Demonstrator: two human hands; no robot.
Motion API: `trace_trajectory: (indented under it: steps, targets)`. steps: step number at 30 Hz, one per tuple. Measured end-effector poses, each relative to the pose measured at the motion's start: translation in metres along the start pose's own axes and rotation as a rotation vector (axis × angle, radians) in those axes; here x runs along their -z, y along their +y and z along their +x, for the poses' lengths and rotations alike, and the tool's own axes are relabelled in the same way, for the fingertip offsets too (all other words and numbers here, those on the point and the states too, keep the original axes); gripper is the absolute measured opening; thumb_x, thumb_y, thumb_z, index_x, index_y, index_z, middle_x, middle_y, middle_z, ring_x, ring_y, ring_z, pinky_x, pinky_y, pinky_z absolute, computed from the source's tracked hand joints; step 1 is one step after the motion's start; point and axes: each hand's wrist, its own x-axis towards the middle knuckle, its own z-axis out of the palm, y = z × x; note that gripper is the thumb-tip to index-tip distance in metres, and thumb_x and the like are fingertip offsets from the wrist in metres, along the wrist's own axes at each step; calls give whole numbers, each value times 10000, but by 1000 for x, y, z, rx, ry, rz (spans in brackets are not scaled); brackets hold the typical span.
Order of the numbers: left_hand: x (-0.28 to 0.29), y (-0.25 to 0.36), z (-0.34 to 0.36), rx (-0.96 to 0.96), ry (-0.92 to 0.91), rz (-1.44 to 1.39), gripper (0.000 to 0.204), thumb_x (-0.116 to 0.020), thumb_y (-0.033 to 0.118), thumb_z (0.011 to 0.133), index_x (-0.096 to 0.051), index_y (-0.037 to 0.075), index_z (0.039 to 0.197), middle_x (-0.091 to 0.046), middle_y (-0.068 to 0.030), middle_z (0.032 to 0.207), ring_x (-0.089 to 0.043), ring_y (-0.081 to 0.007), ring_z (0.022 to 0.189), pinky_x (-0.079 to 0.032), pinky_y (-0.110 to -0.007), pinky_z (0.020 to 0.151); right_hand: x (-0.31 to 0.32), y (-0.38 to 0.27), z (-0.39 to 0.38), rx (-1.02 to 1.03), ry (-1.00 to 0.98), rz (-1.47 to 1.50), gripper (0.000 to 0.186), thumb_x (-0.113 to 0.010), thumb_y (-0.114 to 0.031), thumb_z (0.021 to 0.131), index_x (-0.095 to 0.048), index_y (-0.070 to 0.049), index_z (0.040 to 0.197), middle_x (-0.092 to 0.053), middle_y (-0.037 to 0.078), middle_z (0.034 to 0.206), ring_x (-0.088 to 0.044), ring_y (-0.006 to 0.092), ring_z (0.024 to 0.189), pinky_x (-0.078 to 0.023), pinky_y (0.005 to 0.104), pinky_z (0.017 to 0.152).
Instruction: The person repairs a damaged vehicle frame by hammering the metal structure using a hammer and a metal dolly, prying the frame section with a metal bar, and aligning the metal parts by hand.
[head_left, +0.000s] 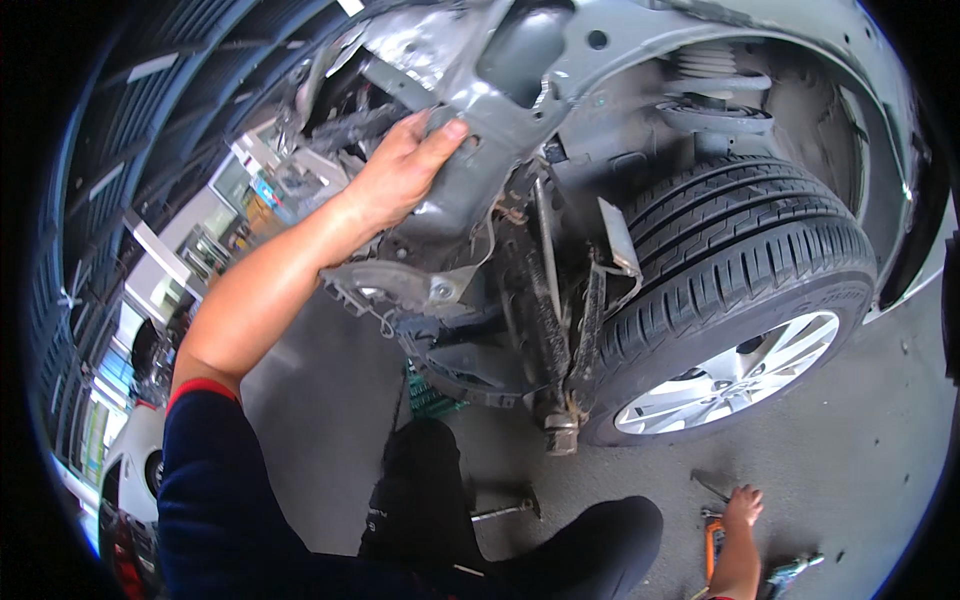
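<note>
My left hand (405, 170) is raised and grips the edge of a bare grey metal frame panel (500, 110) at the stripped front of a car, thumb on top and fingers behind it. My right hand (742, 505) is low at the lower right, fingers spread and pointing down at the concrete floor. It touches or hovers just above the end of an orange-handled tool (713, 545) and holds nothing. My knees in black trousers (425, 490) are bent in front of the car.
A front tyre (740, 260) on a silver alloy wheel (730, 378) stands right of the frame, with a coil spring (705, 65) above it. A green crate (430, 398) lies under the car. A metal bar tool (505, 512) and another tool (795, 572) lie on the floor.
</note>
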Motion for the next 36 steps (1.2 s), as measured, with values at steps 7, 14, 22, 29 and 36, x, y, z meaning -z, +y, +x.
trace_trajectory:
  steps: [7, 14, 22, 29, 36]
  targets:
    - [10, -7, 5, -154, -18, 256, 626, -594, 540, 973, -625, -47, 1188, -677, -100, 1059, -595, -145, 964, -485, -325, 879, 20, -21, -87, -186, 221, 749, 324, -657, -117, 865, -477, -29, 1120, -700, 225, 993, -689, 423, 925, -535, 508, 804]
    - [7, -10, 4, -135, -41, 146, 552, -584, 566, 974, -661, 33, 1095, -563, 23, 699, -523, -88, 643, -465, -303, 604, 98, -35, -160, -309, 379, 2109, 244, -519, -279, 984, -620, -65, 1047, -542, 21, 747, -499, 114, 565, -413, 292, 483]
    - [11, -4, 3, -159, -100, 64, 517, -632, 485, 968, -663, 4, 1156, -716, -104, 937, -626, -156, 869, -514, -350, 829, 379, -65, -299, 760, 955, 2230, 300, -549, -257, 1046, -554, -65, 1277, -593, 54, 1097, -544, 94, 800, -457, 241, 646]
    - [36, -20, 2, -193, -201, -123, 401, -545, 401, 1002, -706, 40, 933, -708, -77, 744, -603, -191, 647, -481, -383, 689, 550, -177, -385, 1148, 1149, 1626, 285, -517, -145, 1040, -455, 13, 1269, -524, 117, 1050, -551, 144, 740, -517, 291, 684]
    - [119, -44, -20, -454, -505, -422, 588, -248, 390, 1067, -532, -44, 1345, -646, -153, 1227, -606, -232, 1102, -457, -358, 996, 627, -298, -397, 1088, 868, 1504, 247, -646, -85, 971, -566, 52, 1161, -695, 158, 1031, -720, 218, 923, -614, 308, 807]
